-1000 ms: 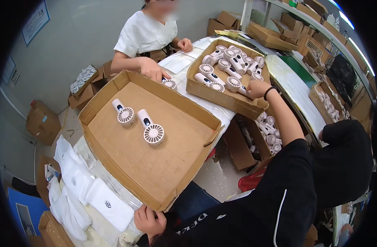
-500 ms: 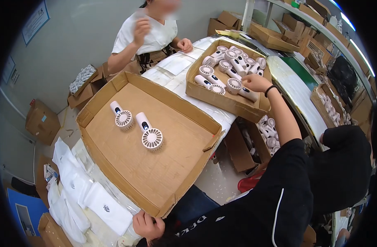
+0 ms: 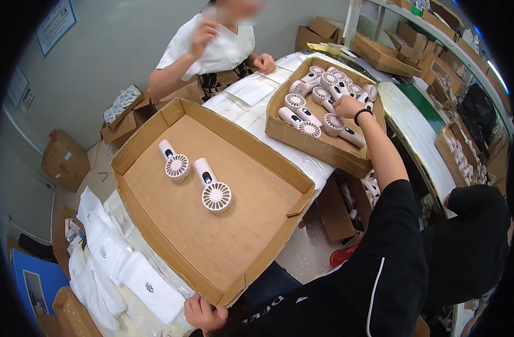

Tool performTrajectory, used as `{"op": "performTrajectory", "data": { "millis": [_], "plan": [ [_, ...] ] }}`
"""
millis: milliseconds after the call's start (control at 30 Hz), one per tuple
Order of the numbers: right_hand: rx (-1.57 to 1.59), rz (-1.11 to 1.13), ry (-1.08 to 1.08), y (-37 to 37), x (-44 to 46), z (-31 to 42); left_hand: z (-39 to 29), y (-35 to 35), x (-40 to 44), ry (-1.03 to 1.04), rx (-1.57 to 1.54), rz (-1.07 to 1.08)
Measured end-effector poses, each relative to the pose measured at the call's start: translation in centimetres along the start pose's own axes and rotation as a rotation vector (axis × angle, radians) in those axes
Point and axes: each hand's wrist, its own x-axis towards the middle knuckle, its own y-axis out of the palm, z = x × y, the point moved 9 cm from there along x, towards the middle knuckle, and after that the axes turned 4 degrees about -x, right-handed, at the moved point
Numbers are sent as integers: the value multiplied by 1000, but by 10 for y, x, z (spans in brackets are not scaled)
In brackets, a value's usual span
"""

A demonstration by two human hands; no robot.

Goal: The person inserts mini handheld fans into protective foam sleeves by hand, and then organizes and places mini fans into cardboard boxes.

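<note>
My right hand (image 3: 348, 106) reaches into the far cardboard box (image 3: 302, 137), its fingers closed at the handle of a pale pink handheld fan (image 3: 321, 94). Several similar fans lie around it, among them one with a round grille (image 3: 334, 124) just below my wrist. My left hand (image 3: 204, 313) is closed against the near corner of a large shallow cardboard tray (image 3: 257, 264); whatever its fingers grip is hidden. Inside that tray lie two fans, a smaller-looking one (image 3: 177, 165) and a nearer one (image 3: 216, 196), both grille up, with small lit displays.
Opposite me sits a person in a white top (image 3: 226, 48), one hand raised. White cloth bags (image 3: 150, 281) lie left of the tray. More boxed fans (image 3: 372, 185) stand below the table. Right of me is a bench (image 3: 414, 135) under a shelf, plus a dark-clothed person (image 3: 470, 241).
My right hand has moved away from the near fan, farther into the box, onto another fan. My left hand stays at the tray corner. The whole view has shifted slightly.
</note>
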Motion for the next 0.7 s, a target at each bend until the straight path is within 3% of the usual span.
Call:
{"op": "performTrajectory", "data": {
  "millis": [133, 267, 333, 400, 467, 533, 600, 633, 700],
  "plan": [
    [149, -3, -48, 21, 36, -19, -6, -5, 7, 32, 24, -39],
    [-22, 127, -138, 12, 23, -5, -6, -5, 6, 35, 29, -39],
    [87, 167, 54, 15, 26, -20, -5, -5, 6, 37, 33, -46],
    [135, 86, -23, 14, 30, -15, 0, -1, 2, 1, -10, -4],
    [-35, 107, -182, 13, 25, -6, 0, 1, 0, -3, -11, -6],
    [108, 151, -93, 7, 18, -11, 1, -1, 1, 1, -12, -8],
    [369, -114, 59, -21, 9, -19, -1, -2, 3, 24, -9, -21],
    [262, -298, 77, -30, 8, -26, -2, -1, 3, 19, -8, -28],
    [236, -324, 65, -21, 16, -33, -3, -3, 3, 22, 24, -56]
  ]
}}
